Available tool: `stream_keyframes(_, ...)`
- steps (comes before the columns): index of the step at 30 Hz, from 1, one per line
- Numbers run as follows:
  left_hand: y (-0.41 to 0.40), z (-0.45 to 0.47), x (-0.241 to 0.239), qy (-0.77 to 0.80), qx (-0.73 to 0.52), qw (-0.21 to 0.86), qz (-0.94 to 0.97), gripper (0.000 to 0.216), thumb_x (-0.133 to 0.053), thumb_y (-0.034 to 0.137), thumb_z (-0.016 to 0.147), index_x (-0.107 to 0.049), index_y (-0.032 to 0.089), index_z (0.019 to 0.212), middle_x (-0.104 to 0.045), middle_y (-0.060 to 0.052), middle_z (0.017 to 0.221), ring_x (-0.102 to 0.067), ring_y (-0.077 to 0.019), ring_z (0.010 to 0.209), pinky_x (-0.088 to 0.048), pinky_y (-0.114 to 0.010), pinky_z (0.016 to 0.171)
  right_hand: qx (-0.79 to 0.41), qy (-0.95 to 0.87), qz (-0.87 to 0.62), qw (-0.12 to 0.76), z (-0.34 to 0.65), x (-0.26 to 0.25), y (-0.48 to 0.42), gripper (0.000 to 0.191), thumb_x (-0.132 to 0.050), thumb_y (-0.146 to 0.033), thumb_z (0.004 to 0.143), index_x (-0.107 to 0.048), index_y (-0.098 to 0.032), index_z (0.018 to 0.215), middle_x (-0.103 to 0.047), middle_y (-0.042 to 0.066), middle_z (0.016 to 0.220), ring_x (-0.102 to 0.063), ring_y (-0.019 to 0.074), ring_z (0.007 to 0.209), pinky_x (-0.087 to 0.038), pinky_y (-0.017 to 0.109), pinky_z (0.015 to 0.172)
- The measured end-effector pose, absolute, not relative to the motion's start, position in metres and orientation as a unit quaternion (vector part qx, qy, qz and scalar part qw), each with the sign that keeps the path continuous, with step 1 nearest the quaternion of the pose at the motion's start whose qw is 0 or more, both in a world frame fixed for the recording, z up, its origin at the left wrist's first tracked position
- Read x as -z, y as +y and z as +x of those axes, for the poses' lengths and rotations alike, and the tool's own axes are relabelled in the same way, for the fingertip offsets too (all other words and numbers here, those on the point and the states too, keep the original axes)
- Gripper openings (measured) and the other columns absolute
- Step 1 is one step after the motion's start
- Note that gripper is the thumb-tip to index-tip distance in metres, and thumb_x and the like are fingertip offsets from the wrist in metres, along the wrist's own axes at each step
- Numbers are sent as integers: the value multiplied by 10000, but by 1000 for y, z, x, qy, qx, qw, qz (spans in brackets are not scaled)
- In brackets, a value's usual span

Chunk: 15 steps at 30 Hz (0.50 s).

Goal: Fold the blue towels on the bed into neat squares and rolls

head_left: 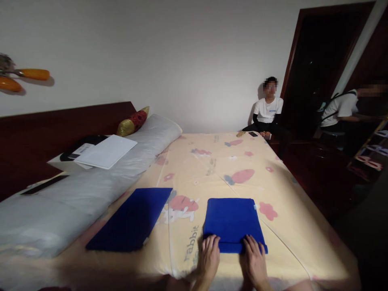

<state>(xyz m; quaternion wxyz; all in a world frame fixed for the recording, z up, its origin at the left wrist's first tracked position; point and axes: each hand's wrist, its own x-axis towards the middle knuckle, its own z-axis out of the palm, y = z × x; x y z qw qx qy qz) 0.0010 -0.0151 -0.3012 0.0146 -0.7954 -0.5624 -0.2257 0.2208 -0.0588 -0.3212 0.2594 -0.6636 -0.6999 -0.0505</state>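
Note:
A blue cloth [232, 218] lies on the bed in front of me, with a narrow folded or rolled strip along its near edge. My left hand [210, 252] curls its fingers over the left end of that strip. Near the right end, my right hand [254, 254] grips the same strip with bent fingers. Both thumbs are hidden. To the left a second blue cloth [133, 220] is spread flat, apart from my hands. Each cloth shows a small pale tag at its side.
A patterned sheet [194, 173] covers the bed. Along the left run a long grey pillow [100, 194], a white flat box or board [106, 151], a red-gold cushion [133, 121] and the dark headboard [60, 123]. A person [268, 109] sits at the far corner near a phone [253, 134]; another person [341, 107] bends at right.

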Motion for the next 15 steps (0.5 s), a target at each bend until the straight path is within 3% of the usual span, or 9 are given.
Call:
stream_keyframes(3, -20, 27, 304, -472, 191, -33, -860, 501, -358, 97, 904, -507, 246, 1358, -593, -38, 1347, -530, -185, 1240, -450, -367, 1038, 3, -760, -603, 243, 199, 312, -54, 434, -370, -276, 956, -504, -253, 1368, -518, 30, 1417, -476, 206, 1303, -334, 386, 1072)
stream_keyframes(7, -18, 14, 303, -436, 154, -42, -886, 517, -345, 189, 962, -336, 266, 1473, -444, -31, 1490, -423, -178, 1348, -395, -394, 1094, 7, -746, -621, 240, 221, 315, -51, 414, -359, -343, 981, -532, -243, 1344, -541, 48, 1392, -480, 216, 1301, -334, 409, 1076)
stream_keyframes(15, -12, -26, 300, -581, 162, 51, -796, 421, -367, 186, 958, -551, 245, 1332, -553, -62, 1396, -468, -237, 1316, -368, -485, 1084, 44, -657, -720, 218, 268, 324, -59, 417, -343, -358, 964, -594, -228, 1271, -532, 89, 1398, -417, 304, 1341, -294, 542, 1045)
